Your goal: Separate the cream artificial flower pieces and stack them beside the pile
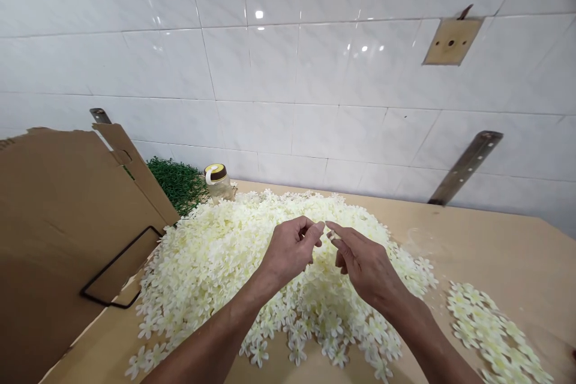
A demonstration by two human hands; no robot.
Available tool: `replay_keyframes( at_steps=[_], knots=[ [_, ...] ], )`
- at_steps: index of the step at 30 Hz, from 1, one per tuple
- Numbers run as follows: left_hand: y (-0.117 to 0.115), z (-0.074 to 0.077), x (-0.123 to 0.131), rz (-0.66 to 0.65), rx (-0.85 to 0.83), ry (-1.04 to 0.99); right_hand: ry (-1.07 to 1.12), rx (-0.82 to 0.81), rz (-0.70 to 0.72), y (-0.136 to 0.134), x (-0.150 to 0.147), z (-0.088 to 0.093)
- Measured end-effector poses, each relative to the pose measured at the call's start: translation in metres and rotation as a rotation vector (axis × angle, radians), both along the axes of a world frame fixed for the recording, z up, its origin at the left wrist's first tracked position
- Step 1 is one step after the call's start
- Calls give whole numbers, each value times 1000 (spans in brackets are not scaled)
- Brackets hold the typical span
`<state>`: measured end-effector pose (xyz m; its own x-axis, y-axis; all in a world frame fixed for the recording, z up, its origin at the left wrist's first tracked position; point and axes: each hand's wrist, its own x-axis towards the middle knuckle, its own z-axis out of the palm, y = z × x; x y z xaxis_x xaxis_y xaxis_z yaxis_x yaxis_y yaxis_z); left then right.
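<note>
My right grip (371,267) pinches a small pale piece (333,236); my left grip (291,247), just beside it, has thumb and fingers drawn together, and I cannot tell whether they hold anything. A slack pinch could drop the piece, and it would be hard to find: beneath my hands a heap of similarly pale flowers (216,258) covers the worktop (463,234). The flowers lie loose, so a dragging forearm could scatter them. At the heap's far edge, sliding flowers might crowd the jar (220,189).
</note>
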<state>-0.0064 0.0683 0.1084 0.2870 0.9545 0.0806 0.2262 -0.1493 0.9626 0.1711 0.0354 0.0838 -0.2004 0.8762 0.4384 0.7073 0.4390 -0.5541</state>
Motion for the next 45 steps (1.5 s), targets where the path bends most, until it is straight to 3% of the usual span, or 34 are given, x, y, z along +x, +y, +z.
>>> replay_keyframes(
  at_steps=[4,9,16,28,30,35,40,45],
  knots=[
    [-4,1,4,-76,-49,-1,-64,-34,-4,-9,0,9],
    [-6,0,8,-164,-112,-56,-161,120,19,-12,3,12],
    [-3,-8,9,-142,-111,-112,-250,82,62,-9,10,6],
    [-9,-15,19,-328,-390,-414,-24,-98,-5,-16,8,19],
    [-6,-15,15,-289,-315,-304,11,-87,-14,-14,10,17],
    [1,-9,1,2,59,65,28,-104,-92,-10,12,11],
    [2,-1,-7,43,95,88,-82,-12,-155,-8,7,9],
    [1,4,-11,32,137,121,139,-319,1,-7,2,9]
  ],
)
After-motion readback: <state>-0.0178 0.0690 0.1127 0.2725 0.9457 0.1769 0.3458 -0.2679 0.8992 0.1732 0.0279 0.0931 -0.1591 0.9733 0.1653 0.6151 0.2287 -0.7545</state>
